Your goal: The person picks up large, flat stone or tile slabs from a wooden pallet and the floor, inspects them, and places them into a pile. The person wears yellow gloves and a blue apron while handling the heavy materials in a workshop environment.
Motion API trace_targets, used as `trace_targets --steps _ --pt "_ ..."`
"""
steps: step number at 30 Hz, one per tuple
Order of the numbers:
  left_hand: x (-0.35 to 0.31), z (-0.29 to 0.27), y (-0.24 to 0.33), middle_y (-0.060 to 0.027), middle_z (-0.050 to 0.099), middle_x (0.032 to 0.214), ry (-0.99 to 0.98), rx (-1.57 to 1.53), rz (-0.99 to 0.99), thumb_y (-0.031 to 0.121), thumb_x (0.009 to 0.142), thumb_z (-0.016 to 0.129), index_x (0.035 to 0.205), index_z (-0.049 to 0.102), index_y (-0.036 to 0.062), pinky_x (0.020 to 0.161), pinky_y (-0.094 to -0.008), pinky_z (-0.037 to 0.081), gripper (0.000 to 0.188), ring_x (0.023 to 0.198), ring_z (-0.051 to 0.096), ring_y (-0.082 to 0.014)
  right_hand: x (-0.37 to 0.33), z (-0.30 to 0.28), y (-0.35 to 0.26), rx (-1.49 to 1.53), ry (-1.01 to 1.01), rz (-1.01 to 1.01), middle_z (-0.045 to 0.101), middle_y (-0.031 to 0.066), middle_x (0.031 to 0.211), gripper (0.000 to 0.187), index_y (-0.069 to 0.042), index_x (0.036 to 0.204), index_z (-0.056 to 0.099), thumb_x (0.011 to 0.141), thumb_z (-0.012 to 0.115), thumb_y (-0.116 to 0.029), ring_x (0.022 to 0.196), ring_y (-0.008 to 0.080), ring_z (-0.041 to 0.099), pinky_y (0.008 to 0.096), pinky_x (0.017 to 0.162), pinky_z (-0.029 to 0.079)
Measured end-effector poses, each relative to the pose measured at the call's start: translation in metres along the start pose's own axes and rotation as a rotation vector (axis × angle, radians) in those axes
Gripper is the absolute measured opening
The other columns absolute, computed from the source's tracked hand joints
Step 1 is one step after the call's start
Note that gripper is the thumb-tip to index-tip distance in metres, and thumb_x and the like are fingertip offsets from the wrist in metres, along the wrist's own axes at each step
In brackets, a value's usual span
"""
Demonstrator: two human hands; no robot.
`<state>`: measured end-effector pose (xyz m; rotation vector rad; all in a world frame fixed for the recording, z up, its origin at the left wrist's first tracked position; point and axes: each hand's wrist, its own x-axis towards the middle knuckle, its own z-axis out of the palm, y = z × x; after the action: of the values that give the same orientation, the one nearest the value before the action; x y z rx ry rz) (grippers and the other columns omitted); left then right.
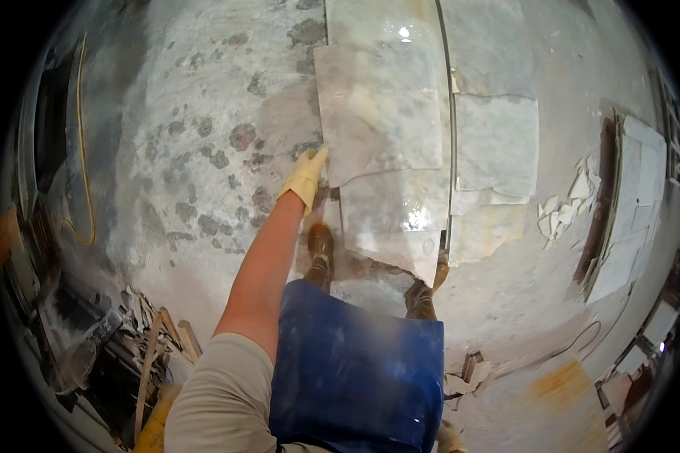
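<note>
My left hand (307,172), in a yellow rubber glove, reaches forward to the left edge of a wet, pale stone slab (381,113). Its fingers are closed at that edge, with the tips partly hidden. The slab has a broken near edge and overlaps another glossy slab (389,200). Nearer my boots lies a whitish broken piece (404,249). Low beside my blue apron (359,370), a bit of yellowish glove, seemingly my right hand (451,436), shows; its fingers are hidden.
A dark narrow bar (452,136) runs between the slabs and another row of pale slabs (495,143). Stone shards (570,200) and a leaning slab stack (631,204) are at right. Wood scraps (155,340) lie lower left; a yellow hose (83,151) hangs far left.
</note>
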<state>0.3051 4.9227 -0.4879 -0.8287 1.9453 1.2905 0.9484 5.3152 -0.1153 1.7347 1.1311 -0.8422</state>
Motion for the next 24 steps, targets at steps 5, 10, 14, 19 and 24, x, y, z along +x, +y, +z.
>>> trace_targets --steps 5,10,14,19,24 --pt "0.032 0.025 -0.001 -0.0057 0.063 0.11 -0.085 -0.122 -0.042 0.053 0.092 0.064 0.139 0.052 0.006 0.067 -0.0287 0.046 0.068 0.084 0.057 -0.0143 -0.026 0.043 -0.028 -0.059 0.006 0.013 0.071 0.0064 0.091 0.042 0.003 0.117 0.069 0.094 0.071 -0.033 0.076 0.0161 0.067 0.03 0.068 0.055" --pt "0.008 0.021 0.005 -0.0053 0.065 0.1 -0.065 -0.084 -0.1 0.052 0.09 0.067 0.132 0.058 0.0027 0.058 -0.0313 0.046 0.065 0.071 0.057 -0.0155 -0.021 0.027 -0.059 -0.044 0.028 -0.036 0.071 0.0062 0.091 0.042 0.002 0.116 0.069 0.094 0.071 -0.033 0.078 0.016 0.067 0.03 0.07 0.055" --pt "0.011 0.029 0.009 -0.0082 0.068 0.094 -0.082 -0.155 -0.076 0.046 0.088 0.072 0.126 0.061 0.0 0.061 -0.0322 0.05 0.06 0.072 0.063 -0.0165 -0.014 0.011 -0.068 -0.031 0.045 -0.095 0.072 0.0059 0.091 0.042 0.002 0.115 0.07 0.093 0.071 -0.034 0.079 0.0159 0.066 0.03 0.072 0.054" --pt "-0.03 0.013 0.042 -0.0077 0.07 0.091 -0.309 -0.222 -0.094 0.041 0.088 0.075 0.107 0.067 0.0014 0.058 -0.0274 0.048 0.045 0.071 0.064 -0.0147 0.014 0.016 -0.101 0.139 -0.013 -0.141 0.071 0.005 0.092 0.039 0.003 0.115 0.069 0.096 0.068 -0.032 0.082 0.0142 0.065 0.0293 0.073 0.054" --pt "-0.069 0.029 0.102 -0.0077 0.07 0.09 -0.545 -0.044 -0.088 0.034 0.088 0.073 0.107 0.068 -0.0004 0.062 -0.027 0.047 0.04 0.073 0.064 -0.0137 0.044 0.027 -0.272 0.392 -0.294 -0.434 0.067 0.0106 0.122 0.048 -0.001 0.127 0.063 0.1 0.061 -0.039 0.11 0.0202 0.064 0.037 0.096 0.051"
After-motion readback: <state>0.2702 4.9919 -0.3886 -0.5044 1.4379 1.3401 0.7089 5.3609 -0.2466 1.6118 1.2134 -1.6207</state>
